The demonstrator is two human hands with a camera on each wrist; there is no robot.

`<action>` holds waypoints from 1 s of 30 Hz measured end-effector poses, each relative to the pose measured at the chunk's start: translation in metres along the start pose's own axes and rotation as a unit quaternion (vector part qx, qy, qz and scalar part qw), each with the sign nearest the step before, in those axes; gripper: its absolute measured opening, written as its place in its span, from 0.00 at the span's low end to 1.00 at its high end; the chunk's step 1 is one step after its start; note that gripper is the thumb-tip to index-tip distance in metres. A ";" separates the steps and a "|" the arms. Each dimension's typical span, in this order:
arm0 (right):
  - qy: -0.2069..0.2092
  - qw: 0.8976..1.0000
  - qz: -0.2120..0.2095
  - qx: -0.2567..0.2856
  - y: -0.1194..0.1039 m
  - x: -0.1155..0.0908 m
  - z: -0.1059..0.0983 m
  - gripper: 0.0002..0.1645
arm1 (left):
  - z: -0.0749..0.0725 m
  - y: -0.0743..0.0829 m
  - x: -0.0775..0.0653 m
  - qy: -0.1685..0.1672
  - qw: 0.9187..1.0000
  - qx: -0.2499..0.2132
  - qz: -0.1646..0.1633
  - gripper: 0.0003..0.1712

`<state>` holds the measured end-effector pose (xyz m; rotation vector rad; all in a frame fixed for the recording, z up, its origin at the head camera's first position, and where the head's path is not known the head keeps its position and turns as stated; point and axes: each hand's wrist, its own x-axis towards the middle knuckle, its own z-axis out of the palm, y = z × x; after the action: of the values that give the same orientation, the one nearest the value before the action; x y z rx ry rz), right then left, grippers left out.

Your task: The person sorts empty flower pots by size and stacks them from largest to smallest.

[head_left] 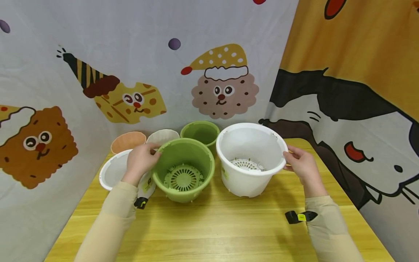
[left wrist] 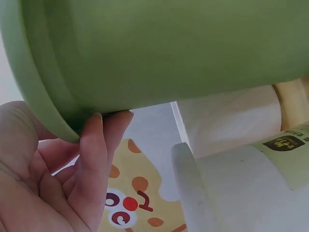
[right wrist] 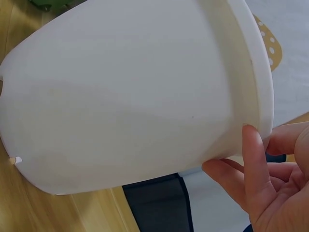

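Observation:
My left hand (head_left: pixel 141 163) pinches the left rim of a green plastic flowerpot (head_left: pixel 183 196), which has a slotted bottom. In the left wrist view, fingertips (left wrist: pixel 91 126) press under the green rim, and the thumb is mostly hidden. To the right, a larger white flowerpot (head_left: pixel 243 185) leans slightly, its slotted base showing inside. My right hand (head_left: pixel 302 165) grips its right rim. The right wrist view has fingers (right wrist: pixel 254 150) beneath the rim of that pot and the thumb at its edge.
Another white pot (head_left: pixel 109 173) sits left, partly behind my left hand. Farther back are an orange pot (head_left: pixel 128 142), a white fluted pot (head_left: pixel 163 135) and a second green pot (head_left: pixel 203 133). A patterned curtain (head_left: pixel 147 32) hangs behind the wooden table (head_left: pixel 209 233).

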<state>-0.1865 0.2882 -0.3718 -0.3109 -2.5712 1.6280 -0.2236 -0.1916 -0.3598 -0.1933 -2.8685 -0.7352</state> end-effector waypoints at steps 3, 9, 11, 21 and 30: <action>0.002 1.000 -0.004 -0.008 -0.001 -0.001 0.001 0.32 | -0.001 -0.002 -0.005 0.017 1.000 -0.010 0.002 0.18; 0.000 1.000 -0.002 -0.021 -0.001 -0.001 0.000 0.33 | -0.002 -0.007 -0.014 0.055 0.998 -0.028 -0.001 0.19; -0.001 1.000 -0.002 -0.021 -0.001 -0.001 0.000 0.33 | -0.003 -0.008 -0.017 0.071 0.997 -0.033 -0.003 0.19; -0.005 1.000 -0.002 -0.020 -0.003 -0.002 0.001 0.33 | -0.015 -0.007 -0.029 0.136 0.986 -0.092 -0.005 0.17; 0.002 1.000 -0.003 -0.025 -0.004 -0.003 0.002 0.32 | -0.032 0.003 -0.035 0.161 0.976 -0.144 -0.005 0.17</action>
<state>-0.1842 0.2846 -0.3689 -0.3092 -2.6105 1.5617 -0.1847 -0.2070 -0.3381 -0.0861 -2.4525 -1.0736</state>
